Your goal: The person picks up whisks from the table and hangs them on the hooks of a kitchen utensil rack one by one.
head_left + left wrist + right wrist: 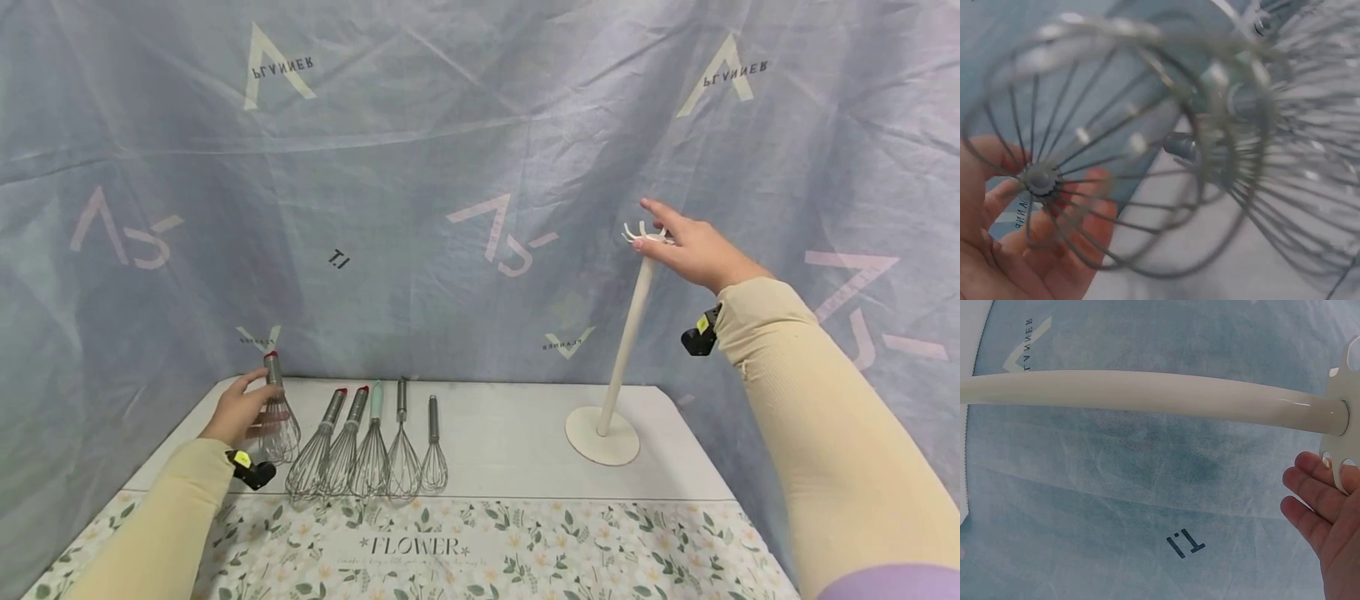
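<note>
- Purple fabric [892,585] borders my cream right sleeve [832,433].
- Hands set well apart: left hand [238,410] grips a wire whisk [273,372] near the counter's [510,442] back-left corner; right hand [697,248] spreads straightish fingers at the hooked top of the smooth white stand [631,333], toward the back-right corner.
- Best practice: grip the rigid handle, sparing the looped, glossy wires.
- Five more whisks [374,427] lie alongside.

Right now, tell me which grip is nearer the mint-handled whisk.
Left. The left grip holds the leftmost whisk, left of the mint-handled whisk, with two red-tipped whisks between; the right grip is farther off, up to the right at the top of the white stand.
</note>
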